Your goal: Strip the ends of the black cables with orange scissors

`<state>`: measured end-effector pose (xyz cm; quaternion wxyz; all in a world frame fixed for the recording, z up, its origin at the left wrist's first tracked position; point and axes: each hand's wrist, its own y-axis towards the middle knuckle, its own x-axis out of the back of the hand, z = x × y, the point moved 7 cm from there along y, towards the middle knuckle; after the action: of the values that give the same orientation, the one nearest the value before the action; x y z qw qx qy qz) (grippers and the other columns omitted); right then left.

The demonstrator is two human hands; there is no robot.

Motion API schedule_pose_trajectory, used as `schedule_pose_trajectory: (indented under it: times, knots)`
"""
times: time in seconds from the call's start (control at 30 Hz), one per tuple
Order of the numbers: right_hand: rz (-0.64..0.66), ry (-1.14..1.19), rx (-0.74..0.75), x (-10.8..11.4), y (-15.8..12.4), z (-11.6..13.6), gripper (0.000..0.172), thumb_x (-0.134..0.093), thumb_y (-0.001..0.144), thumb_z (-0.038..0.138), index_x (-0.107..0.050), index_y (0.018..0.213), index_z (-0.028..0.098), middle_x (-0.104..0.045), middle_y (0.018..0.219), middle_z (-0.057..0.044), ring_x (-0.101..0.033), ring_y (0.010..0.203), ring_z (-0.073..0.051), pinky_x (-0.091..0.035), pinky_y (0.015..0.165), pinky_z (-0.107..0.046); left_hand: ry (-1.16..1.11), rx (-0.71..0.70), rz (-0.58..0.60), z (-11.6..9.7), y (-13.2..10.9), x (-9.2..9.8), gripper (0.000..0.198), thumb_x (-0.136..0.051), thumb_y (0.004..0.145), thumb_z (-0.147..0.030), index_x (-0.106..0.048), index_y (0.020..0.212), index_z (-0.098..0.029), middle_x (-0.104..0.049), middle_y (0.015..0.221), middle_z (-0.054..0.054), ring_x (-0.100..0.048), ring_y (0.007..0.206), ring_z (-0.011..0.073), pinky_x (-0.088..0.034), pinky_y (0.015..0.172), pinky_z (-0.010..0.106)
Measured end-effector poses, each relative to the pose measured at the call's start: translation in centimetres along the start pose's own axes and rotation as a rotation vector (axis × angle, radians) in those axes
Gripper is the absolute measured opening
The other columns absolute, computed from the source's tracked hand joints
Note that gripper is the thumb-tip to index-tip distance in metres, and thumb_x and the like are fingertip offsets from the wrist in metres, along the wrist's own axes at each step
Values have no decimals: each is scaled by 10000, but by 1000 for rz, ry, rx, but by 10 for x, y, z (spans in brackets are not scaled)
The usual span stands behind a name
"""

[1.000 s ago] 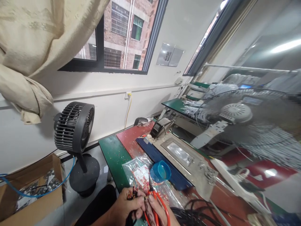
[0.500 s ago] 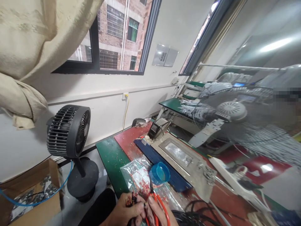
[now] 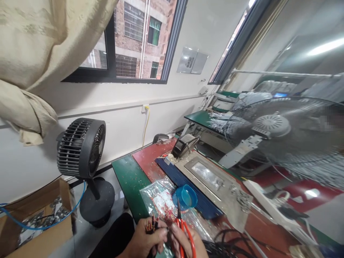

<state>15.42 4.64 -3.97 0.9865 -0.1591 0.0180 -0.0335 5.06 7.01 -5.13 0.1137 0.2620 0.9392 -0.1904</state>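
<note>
Near the bottom edge of the head view, my left hand (image 3: 150,238) is closed round a bunch of dark cables (image 3: 152,225) whose thin red and coppery wire ends stick up. My right hand (image 3: 189,245) is closed with red-handled scissors (image 3: 182,226) in its palm, their dark pointed blades aimed away from me. The thumb and fingers of both hands nearly meet around a small dark piece, too small to make out. Under and beyond the hands lies a clear plastic bag (image 3: 147,193) strewn with red and pale scraps. A blue plastic cup (image 3: 191,200) stands just past the scissor tip.
Black cables (image 3: 228,238) lie coiled at my right. Behind the cup are a dark blue tray (image 3: 172,177) and a beige machine plate (image 3: 193,163). A white power strip (image 3: 264,197) and a large fan (image 3: 271,125) stand right; a black fan (image 3: 82,148) and cardboard box (image 3: 48,229) left.
The view has shifted slightly, so the surroundings sit a little farther right. My hands have moved slightly apart. Both keep their hold on the cables and scissors.
</note>
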Motion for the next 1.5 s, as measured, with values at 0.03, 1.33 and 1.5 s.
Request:
schedule_pose_trajectory:
  times: [0.03, 1.33, 1.5]
  knots:
    - [-4, 1, 1, 0, 0, 0, 573, -516, 668, 688, -421, 419, 180, -382, 314, 50, -349, 300, -48, -211, 368, -198, 3, -2, -6, 1, 0, 0, 449, -627, 626, -561, -588, 678, -116, -480, 391, -39, -323, 304, 41, -223, 339, 197]
    - [-59, 127, -128, 2, 0, -11, 548, -603, 612, 660, -444, 423, 171, -362, 317, 65, -308, 298, -35, -183, 360, -197, -54, 16, -38, -8, -4, -1, 431, -670, 590, -531, -603, 648, -110, -524, 421, -16, -373, 327, 57, -243, 336, 196]
    - [-68, 59, -97, 1, -1, -9, 538, -595, 624, 655, -453, 438, 171, -391, 312, 54, -320, 289, -43, -187, 358, -199, -88, 19, -82, -4, -4, 2, 443, -688, 569, -527, -615, 696, -108, -531, 428, -18, -395, 344, 66, -246, 344, 195]
